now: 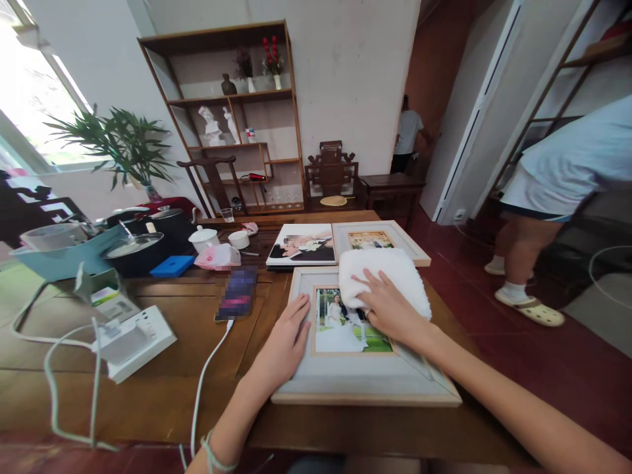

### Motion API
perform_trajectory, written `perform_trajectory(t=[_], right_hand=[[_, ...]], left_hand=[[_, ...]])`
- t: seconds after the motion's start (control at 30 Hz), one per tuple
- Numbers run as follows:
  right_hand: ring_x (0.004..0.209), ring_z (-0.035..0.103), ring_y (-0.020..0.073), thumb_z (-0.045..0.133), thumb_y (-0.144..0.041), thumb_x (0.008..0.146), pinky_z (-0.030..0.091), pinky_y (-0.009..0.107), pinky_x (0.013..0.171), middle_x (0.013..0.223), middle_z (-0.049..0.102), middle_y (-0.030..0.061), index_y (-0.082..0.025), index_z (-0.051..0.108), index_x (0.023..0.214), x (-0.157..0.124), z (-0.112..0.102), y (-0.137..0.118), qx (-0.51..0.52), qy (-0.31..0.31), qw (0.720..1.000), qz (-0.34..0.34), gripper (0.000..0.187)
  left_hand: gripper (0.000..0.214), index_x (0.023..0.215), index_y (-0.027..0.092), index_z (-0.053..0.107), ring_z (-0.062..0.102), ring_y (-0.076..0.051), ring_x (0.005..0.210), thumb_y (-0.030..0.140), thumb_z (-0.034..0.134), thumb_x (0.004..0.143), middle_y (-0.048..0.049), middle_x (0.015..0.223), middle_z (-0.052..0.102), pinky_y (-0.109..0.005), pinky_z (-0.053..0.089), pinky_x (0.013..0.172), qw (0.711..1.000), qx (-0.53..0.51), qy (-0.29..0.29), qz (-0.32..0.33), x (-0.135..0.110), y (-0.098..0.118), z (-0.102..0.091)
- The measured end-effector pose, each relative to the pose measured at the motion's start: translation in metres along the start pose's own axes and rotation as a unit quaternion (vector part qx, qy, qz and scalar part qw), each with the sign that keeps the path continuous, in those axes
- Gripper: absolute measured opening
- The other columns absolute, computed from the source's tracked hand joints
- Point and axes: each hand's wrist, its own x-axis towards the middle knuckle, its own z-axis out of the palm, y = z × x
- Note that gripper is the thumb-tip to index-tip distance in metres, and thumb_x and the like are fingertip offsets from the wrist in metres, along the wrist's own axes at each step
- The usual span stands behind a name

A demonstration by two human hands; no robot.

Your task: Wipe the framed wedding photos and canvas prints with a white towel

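A pale picture frame (365, 385) lies flat near the table's edge, holding a wedding photo (340, 329) of a couple on grass. My left hand (284, 342) rests along its left border, fingers stretched out and thumb apart. Over the upper right of the same frame, my right hand (390, 306) holds a fluffy white cloth (409, 270) down, its fingers spread across the top. The cloth hides that corner and part of the photo. Just beyond lie a second pale frame (407, 240), partly covered by the cloth, and a white-edged photo panel (301, 243).
A phone (237, 293) on a white cable (203, 375) lies left of the frame. Farther left are a power strip (143, 342), a blue box (172, 266), a lidded pan (135, 253) and a light-blue basin (44, 260). One person (553, 164) stands at right, another (409, 131) by the doorway.
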Motion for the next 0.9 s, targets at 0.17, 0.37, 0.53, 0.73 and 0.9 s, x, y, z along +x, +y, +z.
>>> perform_trajectory(t=[0.17, 0.37, 0.53, 0.73, 0.9], right_hand=[[0.13, 0.03, 0.0322, 0.043, -0.003, 0.066, 0.019, 0.054, 0.106, 0.138, 0.043, 0.0113, -0.014, 0.065, 0.102, -0.052, -0.02, -0.048, 0.055, -0.091, 0.994, -0.019, 0.043], [0.128, 0.034, 0.0322, 0.046, -0.006, 0.06, 0.027, 0.055, 0.103, 0.136, 0.045, 0.0086, -0.02, 0.064, 0.107, -0.083, -0.036, -0.074, 0.121, -0.139, 0.982, -0.048, 0.052], [0.129, 0.033, 0.0272, 0.046, -0.009, 0.07, 0.026, 0.048, 0.106, 0.136, 0.045, 0.0111, -0.016, 0.065, 0.103, -0.056, -0.011, -0.044, 0.083, -0.012, 0.996, -0.023, 0.038], [0.132, 0.027, 0.0287, 0.045, -0.008, 0.075, 0.021, 0.049, 0.107, 0.136, 0.045, 0.0144, -0.01, 0.062, 0.11, 0.006, 0.002, 0.001, 0.0, 0.051, 0.999, 0.005, 0.039], [0.134, 0.02, 0.0319, 0.045, -0.006, 0.074, 0.017, 0.055, 0.106, 0.14, 0.04, 0.0106, -0.013, 0.063, 0.107, 0.014, 0.002, -0.008, 0.02, 0.004, 1.0, -0.017, 0.039]], left_hand=[[0.042, 0.126, 0.005, 0.048, 0.036, -0.022, 0.131, 0.019, 0.035, 0.089, -0.0173, 0.138, 0.043, -0.041, 0.028, 0.11, 1.0, 0.006, 0.016, 0.0, 0.001, -0.004, 0.003], [0.041, 0.127, 0.008, 0.049, 0.035, -0.022, 0.131, 0.019, 0.034, 0.089, -0.0151, 0.138, 0.044, -0.041, 0.028, 0.11, 1.0, 0.005, 0.005, 0.005, 0.001, -0.004, 0.004], [0.041, 0.126, 0.006, 0.05, 0.035, -0.022, 0.131, 0.018, 0.034, 0.089, -0.0165, 0.136, 0.046, -0.041, 0.028, 0.11, 1.0, 0.011, -0.002, 0.013, 0.002, -0.003, 0.003], [0.041, 0.125, 0.006, 0.051, 0.038, -0.022, 0.13, 0.018, 0.035, 0.089, -0.0165, 0.135, 0.047, -0.041, 0.032, 0.108, 1.0, 0.007, -0.006, 0.011, 0.002, 0.001, -0.002], [0.039, 0.123, 0.008, 0.052, 0.04, -0.022, 0.129, 0.017, 0.036, 0.089, -0.0158, 0.133, 0.049, -0.043, 0.033, 0.107, 1.0, 0.008, 0.002, 0.01, 0.003, 0.0, -0.002]])
